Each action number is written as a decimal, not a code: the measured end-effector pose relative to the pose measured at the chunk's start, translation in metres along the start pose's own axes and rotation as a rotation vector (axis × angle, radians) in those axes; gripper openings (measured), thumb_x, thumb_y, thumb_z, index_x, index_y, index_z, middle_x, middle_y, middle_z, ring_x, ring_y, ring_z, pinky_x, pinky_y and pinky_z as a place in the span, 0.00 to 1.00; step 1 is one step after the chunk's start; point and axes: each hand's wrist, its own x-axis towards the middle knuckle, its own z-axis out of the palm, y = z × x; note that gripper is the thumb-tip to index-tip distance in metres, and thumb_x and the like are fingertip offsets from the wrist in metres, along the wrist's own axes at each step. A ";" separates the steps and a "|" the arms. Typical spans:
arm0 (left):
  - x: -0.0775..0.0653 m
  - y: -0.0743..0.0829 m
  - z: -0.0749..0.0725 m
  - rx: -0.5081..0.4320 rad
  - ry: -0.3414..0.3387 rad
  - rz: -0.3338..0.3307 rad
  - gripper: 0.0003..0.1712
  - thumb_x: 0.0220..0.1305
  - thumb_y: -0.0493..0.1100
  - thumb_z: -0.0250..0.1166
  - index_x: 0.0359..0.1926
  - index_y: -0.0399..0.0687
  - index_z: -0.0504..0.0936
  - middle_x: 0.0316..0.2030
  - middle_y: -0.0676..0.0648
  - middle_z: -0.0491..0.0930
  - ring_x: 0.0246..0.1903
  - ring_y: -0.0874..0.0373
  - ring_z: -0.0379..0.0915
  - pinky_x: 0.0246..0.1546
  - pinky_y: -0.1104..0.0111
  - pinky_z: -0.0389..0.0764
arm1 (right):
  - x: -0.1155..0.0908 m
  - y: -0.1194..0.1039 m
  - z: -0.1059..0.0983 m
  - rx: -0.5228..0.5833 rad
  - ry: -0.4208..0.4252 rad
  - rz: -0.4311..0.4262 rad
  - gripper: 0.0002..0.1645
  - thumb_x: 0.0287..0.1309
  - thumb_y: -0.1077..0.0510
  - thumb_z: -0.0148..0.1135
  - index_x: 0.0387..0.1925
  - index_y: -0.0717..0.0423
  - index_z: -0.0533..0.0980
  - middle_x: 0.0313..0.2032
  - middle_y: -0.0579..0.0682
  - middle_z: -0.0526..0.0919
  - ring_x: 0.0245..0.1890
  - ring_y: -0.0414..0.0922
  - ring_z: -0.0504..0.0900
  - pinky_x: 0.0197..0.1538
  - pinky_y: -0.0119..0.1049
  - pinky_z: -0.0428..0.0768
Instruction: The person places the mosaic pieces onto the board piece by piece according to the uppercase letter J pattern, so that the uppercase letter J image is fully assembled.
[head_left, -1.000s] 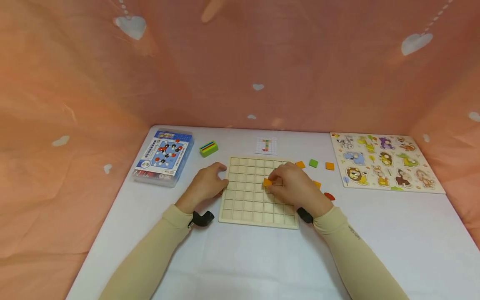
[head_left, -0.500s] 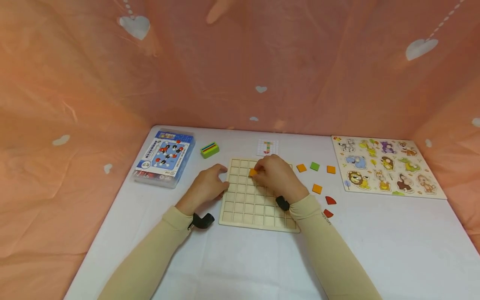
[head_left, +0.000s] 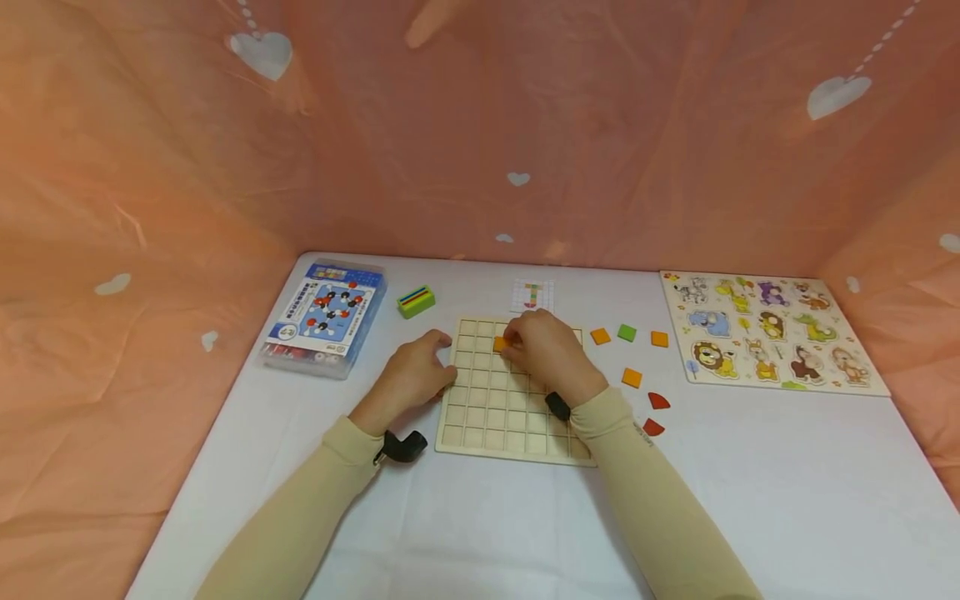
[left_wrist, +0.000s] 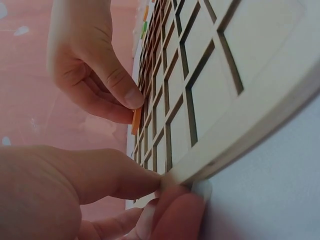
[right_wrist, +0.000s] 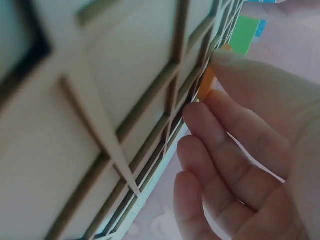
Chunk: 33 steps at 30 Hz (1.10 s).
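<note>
My right hand (head_left: 553,357) pinches an orange square tile (head_left: 499,343) between thumb and index finger. It holds the tile at the upper part of a wooden grid board (head_left: 487,398). In the right wrist view the tile (right_wrist: 206,85) stands tilted against the grid, its far edge hidden by the fingers. My left hand (head_left: 408,372) holds the board's left edge; in the left wrist view the thumb lies on the rim and the curled fingers are against the side. A small card (head_left: 532,294) with a coloured J-shaped pattern lies behind the board.
Right of the board lie orange tiles (head_left: 632,377), a green tile (head_left: 627,332) and two red quarter-round pieces (head_left: 658,401). An animal puzzle board (head_left: 772,333) is farther right. At the left are a boxed molecule set (head_left: 326,317) and a green block with coloured stripes (head_left: 416,302).
My right hand has carried the orange tile left and up across the board, then stayed near one upper cell over the last half second. The left hand has kept its place at the edge.
</note>
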 end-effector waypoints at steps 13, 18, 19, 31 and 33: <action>0.000 0.007 -0.003 0.022 -0.022 -0.031 0.32 0.74 0.43 0.66 0.75 0.45 0.70 0.26 0.46 0.83 0.23 0.56 0.78 0.24 0.69 0.74 | 0.000 -0.001 -0.001 -0.009 0.008 0.018 0.12 0.70 0.52 0.75 0.48 0.54 0.88 0.43 0.51 0.89 0.44 0.49 0.85 0.51 0.44 0.88; 0.002 0.008 -0.002 0.032 -0.023 -0.011 0.33 0.73 0.42 0.66 0.76 0.44 0.70 0.26 0.46 0.83 0.23 0.56 0.78 0.24 0.69 0.74 | -0.001 0.001 -0.002 -0.026 0.008 0.018 0.13 0.70 0.51 0.74 0.48 0.54 0.89 0.42 0.51 0.89 0.43 0.49 0.84 0.51 0.45 0.88; 0.002 0.007 -0.001 0.031 -0.021 -0.007 0.33 0.73 0.42 0.67 0.76 0.44 0.70 0.26 0.46 0.83 0.23 0.56 0.78 0.24 0.69 0.74 | -0.002 0.001 -0.002 -0.025 0.009 0.017 0.13 0.70 0.51 0.74 0.48 0.54 0.89 0.42 0.51 0.89 0.43 0.49 0.84 0.51 0.45 0.88; 0.006 -0.007 0.000 -0.052 -0.032 -0.004 0.33 0.71 0.44 0.69 0.73 0.47 0.71 0.28 0.46 0.84 0.24 0.56 0.81 0.28 0.69 0.80 | -0.047 0.046 -0.037 0.110 0.041 0.145 0.18 0.71 0.52 0.71 0.56 0.58 0.87 0.48 0.55 0.88 0.47 0.53 0.85 0.53 0.51 0.86; 0.006 -0.010 -0.002 -0.058 -0.028 0.002 0.32 0.71 0.44 0.69 0.72 0.47 0.71 0.28 0.46 0.84 0.24 0.56 0.81 0.28 0.69 0.81 | -0.061 0.059 -0.044 0.108 0.048 0.180 0.18 0.72 0.53 0.70 0.56 0.59 0.86 0.50 0.56 0.88 0.49 0.54 0.85 0.55 0.52 0.85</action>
